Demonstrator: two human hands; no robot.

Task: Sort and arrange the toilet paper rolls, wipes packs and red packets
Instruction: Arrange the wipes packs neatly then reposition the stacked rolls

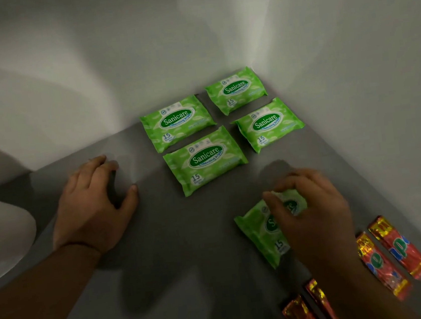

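Observation:
Several green Sanicare wipes packs lie flat in a two-by-two block in the far corner of the grey surface (161, 243), the nearest of them (205, 160) at its front left. Closer to me lies one more wipes pack (258, 228), and my right hand (312, 210) is over it with fingers curled on its top and side. My left hand (93, 201) rests palm down on the bare surface to the left, fingers spread, holding nothing. Red packets (397, 247) lie in a row at the lower right, partly hidden by my right forearm. No toilet paper roll is identifiable.
White walls (350, 64) close the corner behind and to the right of the packs. A rounded white object (0, 235) sits at the left edge. The light is dim, with shadows of my arms on the surface.

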